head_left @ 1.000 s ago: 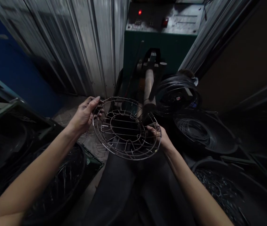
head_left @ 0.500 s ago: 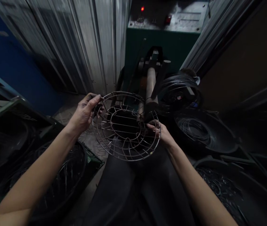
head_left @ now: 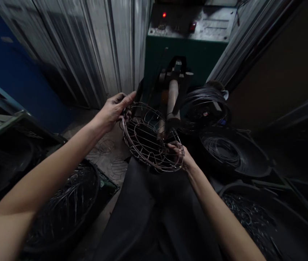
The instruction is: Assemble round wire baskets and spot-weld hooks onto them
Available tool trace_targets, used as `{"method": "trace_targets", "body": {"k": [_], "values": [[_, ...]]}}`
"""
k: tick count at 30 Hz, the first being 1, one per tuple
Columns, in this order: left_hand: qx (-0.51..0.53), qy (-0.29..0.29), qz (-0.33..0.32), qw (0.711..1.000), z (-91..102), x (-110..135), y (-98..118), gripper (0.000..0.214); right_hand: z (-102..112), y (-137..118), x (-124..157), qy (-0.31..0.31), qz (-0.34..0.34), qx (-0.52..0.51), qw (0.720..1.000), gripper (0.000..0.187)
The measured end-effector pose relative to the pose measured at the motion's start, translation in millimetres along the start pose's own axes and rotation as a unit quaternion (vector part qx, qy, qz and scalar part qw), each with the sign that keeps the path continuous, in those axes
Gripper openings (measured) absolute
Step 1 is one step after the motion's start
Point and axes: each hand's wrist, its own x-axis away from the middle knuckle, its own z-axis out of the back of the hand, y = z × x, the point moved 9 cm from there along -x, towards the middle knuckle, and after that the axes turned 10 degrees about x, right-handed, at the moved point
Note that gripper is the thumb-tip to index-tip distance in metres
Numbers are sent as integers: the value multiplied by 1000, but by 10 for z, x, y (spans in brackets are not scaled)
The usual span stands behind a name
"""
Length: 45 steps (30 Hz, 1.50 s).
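A round wire grille [head_left: 151, 139] with concentric rings and thin spokes hangs tilted in front of me, over my dark trousers. My left hand [head_left: 113, 108] grips its far left rim, fingers curled round the wire. My right hand [head_left: 181, 155] pinches the near right rim. Just behind the grille stands a green machine [head_left: 186, 54] with a red lamp; its cylindrical arm [head_left: 172, 99] points down at the grille's upper edge.
Dark tubs hold wire: a coil [head_left: 206, 103] and a basin [head_left: 232, 152] on the right, a tub of wire pieces [head_left: 64, 203] at lower left. Flat wire discs [head_left: 118, 167] lie on the floor. Corrugated metal sheet [head_left: 102, 47] stands behind, a blue wall at left.
Both hands have carried the grille away from me toward the machine arm and tilted it. My left hand has moved up and right along the rim.
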Motion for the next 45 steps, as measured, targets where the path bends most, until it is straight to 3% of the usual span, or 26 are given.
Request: {"method": "trace_targets", "body": {"k": [8, 14, 19, 29, 40, 45], "values": [[-16, -36, 1, 999, -156, -166, 105, 38, -15, 49, -70, 11, -14, -46, 999, 37], [4, -31, 7, 999, -74, -93, -1, 39, 69, -65, -182, 33, 9, -48, 998, 35], [9, 24, -18, 1000, 115, 82, -131, 33, 109, -134, -190, 27, 25, -44, 998, 36], [14, 54, 2, 998, 269, 201, -191, 46, 45, -152, -145, 14, 16, -6, 1000, 35], [37, 50, -1, 998, 281, 220, -188, 42, 25, -173, -124, 15, 23, 9, 1000, 35], [26, 41, 11, 999, 292, 216, -230, 32, 7, -51, -199, 5, 4, 7, 1000, 40]]}}
